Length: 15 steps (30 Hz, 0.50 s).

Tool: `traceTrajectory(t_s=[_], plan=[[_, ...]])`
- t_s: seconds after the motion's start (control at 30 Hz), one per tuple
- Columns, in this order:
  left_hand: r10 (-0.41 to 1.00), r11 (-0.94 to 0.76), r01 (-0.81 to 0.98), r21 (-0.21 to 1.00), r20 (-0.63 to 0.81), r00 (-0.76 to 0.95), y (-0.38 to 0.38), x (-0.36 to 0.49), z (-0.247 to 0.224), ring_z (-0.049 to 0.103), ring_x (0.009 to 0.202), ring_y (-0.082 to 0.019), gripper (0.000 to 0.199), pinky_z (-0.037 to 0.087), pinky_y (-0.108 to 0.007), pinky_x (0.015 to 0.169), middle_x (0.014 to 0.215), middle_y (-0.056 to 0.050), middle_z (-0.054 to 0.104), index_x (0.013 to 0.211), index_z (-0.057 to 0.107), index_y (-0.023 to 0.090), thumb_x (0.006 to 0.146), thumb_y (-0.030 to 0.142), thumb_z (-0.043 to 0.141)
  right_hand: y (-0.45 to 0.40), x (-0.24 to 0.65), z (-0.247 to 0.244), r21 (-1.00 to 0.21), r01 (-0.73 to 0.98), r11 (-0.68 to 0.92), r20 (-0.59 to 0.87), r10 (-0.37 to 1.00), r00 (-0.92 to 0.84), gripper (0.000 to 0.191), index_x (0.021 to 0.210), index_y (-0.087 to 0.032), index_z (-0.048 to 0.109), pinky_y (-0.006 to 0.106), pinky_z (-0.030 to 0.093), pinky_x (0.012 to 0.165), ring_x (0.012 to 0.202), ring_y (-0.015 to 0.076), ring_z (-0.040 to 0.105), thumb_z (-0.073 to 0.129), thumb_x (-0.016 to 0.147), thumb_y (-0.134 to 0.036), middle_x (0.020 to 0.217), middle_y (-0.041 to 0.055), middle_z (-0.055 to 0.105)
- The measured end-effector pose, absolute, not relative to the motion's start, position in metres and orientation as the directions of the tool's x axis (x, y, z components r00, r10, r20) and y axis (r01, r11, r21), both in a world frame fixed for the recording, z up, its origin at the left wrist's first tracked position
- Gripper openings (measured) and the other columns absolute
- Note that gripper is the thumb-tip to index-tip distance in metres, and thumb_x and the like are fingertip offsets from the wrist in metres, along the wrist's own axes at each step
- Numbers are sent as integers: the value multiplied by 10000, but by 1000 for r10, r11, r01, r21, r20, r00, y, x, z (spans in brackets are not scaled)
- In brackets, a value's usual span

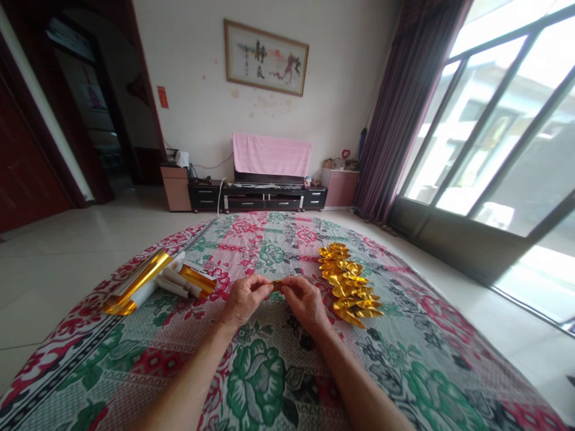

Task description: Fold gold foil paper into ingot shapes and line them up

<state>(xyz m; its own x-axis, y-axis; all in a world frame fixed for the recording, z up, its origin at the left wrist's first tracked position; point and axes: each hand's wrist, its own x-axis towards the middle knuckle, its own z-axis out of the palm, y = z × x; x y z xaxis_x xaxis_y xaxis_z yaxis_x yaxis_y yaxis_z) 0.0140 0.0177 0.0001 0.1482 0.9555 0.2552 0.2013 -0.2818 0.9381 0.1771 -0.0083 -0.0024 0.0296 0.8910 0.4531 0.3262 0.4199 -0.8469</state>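
Both of my hands meet over the middle of the flowered cloth, pinching a small piece of gold foil paper [277,286] between thumbs and fingers. My left hand [246,299] grips its left end; my right hand [305,300] has the right end. Most of the piece is hidden by my fingertips. Close by on the right lie rows of folded gold paper ingots [348,281], shiny and boat-shaped with pointed ends. Off to the left rest rolled gold foil sheets [144,281] with white backs, and beside them a smaller stack of curled gold sheets [191,281].
A round table is covered by a red, green and grey flowered cloth [256,383]. Beyond it stand a low black TV cabinet [265,200] and a pink towel [272,154] draped over a screen. Windows [498,120] and a purple curtain [390,114] line the right side.
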Motion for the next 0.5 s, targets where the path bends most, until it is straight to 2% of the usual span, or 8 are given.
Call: traceTrajectory(t_s=[0.27, 0.4, 0.5], plan=[[916, -400, 331, 854, 359, 182, 16, 12, 2, 561, 571, -118, 185, 429, -198, 549, 611, 3, 632, 742, 656, 173, 723, 348, 596, -5, 176, -3, -895, 295, 335, 351, 936, 0, 164, 808, -153, 642, 198, 383, 493, 530, 101, 490, 571, 735, -281, 645, 5, 611], [899, -438, 363, 823, 397, 185, 16, 12, 2, 570, 587, -116, 184, 430, -194, 563, 630, 1, 643, 738, 652, 177, 730, 351, 592, -7, 177, -1, -876, 331, 352, 359, 932, -41, 140, 774, -158, 635, 185, 341, 462, 495, 85, 447, 573, 728, -275, 584, -20, 561], [890, -455, 370, 810, 411, 196, 16, 11, 3, 568, 586, -114, 188, 425, -189, 557, 633, 3, 644, 743, 655, 179, 737, 354, 586, -9, 177, 3, -843, 378, 383, 391, 918, -59, 162, 813, -168, 661, 189, 340, 467, 496, 86, 446, 555, 744, -267, 603, -16, 580]])
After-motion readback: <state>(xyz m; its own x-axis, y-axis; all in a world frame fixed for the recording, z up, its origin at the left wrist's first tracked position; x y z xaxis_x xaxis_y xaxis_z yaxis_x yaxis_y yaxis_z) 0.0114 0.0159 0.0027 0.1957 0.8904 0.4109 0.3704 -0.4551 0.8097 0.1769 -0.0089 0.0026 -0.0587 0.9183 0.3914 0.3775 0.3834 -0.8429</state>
